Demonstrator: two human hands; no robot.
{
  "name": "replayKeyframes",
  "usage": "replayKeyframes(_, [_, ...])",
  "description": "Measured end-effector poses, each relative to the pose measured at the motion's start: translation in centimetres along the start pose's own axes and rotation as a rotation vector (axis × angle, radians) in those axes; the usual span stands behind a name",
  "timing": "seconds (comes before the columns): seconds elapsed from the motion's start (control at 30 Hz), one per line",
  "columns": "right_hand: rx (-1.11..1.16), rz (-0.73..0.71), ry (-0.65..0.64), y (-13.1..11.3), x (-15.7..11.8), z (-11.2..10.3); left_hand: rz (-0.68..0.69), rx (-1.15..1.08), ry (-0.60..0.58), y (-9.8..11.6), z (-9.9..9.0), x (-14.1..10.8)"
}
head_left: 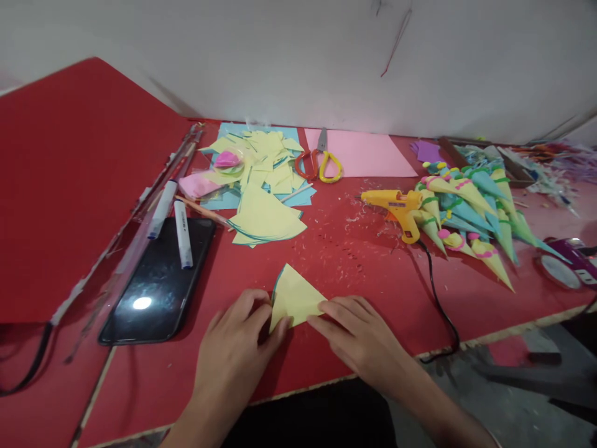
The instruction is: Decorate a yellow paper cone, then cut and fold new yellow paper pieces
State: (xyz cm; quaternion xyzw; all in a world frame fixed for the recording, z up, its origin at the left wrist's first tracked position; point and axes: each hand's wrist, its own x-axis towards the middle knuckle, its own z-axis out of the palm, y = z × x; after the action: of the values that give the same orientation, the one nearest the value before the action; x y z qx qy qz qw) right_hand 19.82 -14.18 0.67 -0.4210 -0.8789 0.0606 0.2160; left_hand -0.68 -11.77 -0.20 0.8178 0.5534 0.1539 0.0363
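Observation:
Between my hands a yellow paper wedge (297, 294) lies on the red table, its curved edge lined in blue-green on the left. My left hand (247, 333) pinches the curved side, thumb on the lower edge and fingers along the left. At the pointed right end, the thumb and fingers of my right hand (352, 326) close on the paper. Just beyond lies a stack of yellow paper wedges (268, 218). Right of that is a yellow glue gun (396, 208), its nozzle facing left, close to a pile of decorated paper cones (471, 202).
A black phone (153, 298) lies at left with a marker (183, 233) on it. Scissors (321, 162) rest on pink paper (368, 152) near the wall. Yellow scraps (265, 155) are heaped at the back. The glue gun's black cord (433, 292) runs over the front edge.

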Motion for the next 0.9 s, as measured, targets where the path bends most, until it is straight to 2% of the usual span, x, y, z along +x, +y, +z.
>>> replayKeyframes(0.1, [-0.024, -0.006, -0.082, 0.1, -0.2, 0.1, 0.004, -0.007, -0.044, -0.3, -0.2, 0.0])
replayKeyframes(0.2, [-0.044, -0.001, -0.104, 0.1, -0.3, 0.1, 0.030, -0.045, -0.047, -0.9, -0.2, -0.1])
replayKeyframes(0.33, [-0.085, 0.028, -0.141, -0.4, 0.0, 0.0, 0.227, -0.007, -0.020, -1.8, -0.4, -0.4])
replayKeyframes(0.43, [-0.097, 0.044, -0.163, -0.7, 0.3, 0.0, 0.403, 0.007, -0.102, -1.9, -1.1, -0.2])
replayKeyframes(0.53, [-0.092, 0.048, -0.180, -0.8, 0.5, -0.2, 0.503, 0.037, -0.181, -1.8, -1.8, 0.1])
replayKeyframes(0.7, [-0.041, 0.042, -0.186, -0.7, 0.5, -0.4, 0.448, 0.076, -0.210, -2.5, -1.8, -0.2])
replayKeyframes(0.9, [0.005, 0.078, -0.099, -0.4, -0.1, -0.5, 0.477, 0.029, -0.251, -3.6, -2.1, -0.5])
